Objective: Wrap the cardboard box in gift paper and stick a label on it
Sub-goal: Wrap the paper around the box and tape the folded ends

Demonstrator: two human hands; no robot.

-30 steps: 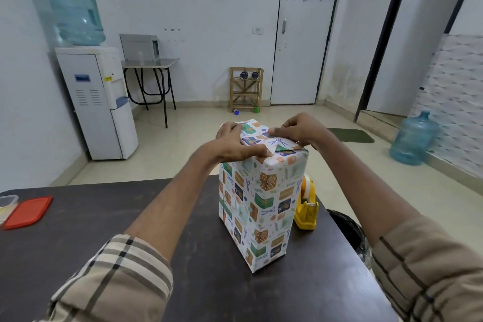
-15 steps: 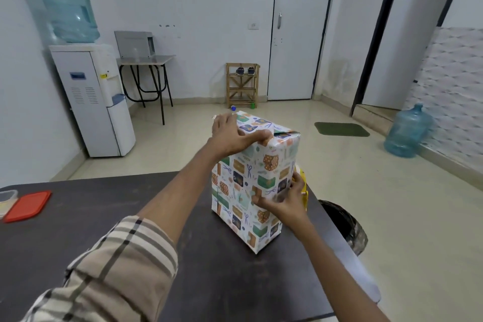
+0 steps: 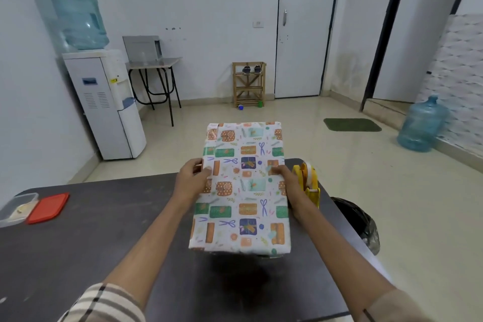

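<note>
The box (image 3: 241, 188), covered in white gift paper printed with presents and scissors, is lifted above the dark table (image 3: 104, 238), its broad face turned up toward me. My left hand (image 3: 192, 180) grips its left edge with the thumb on top. My right hand (image 3: 283, 178) grips its right edge the same way. A shadow lies on the table under the box. No label shows on the visible face.
A yellow tape dispenser (image 3: 308, 185) stands just right of my right hand, near the table's right edge. A clear container (image 3: 15, 208) and its red lid (image 3: 48, 207) lie at far left. A black-lined bin (image 3: 359, 225) sits on the floor beyond the table.
The box stood upright on the table with my hands at its top. My right hand dropped to its side, and both hands have tipped it flat and lifted it.
</note>
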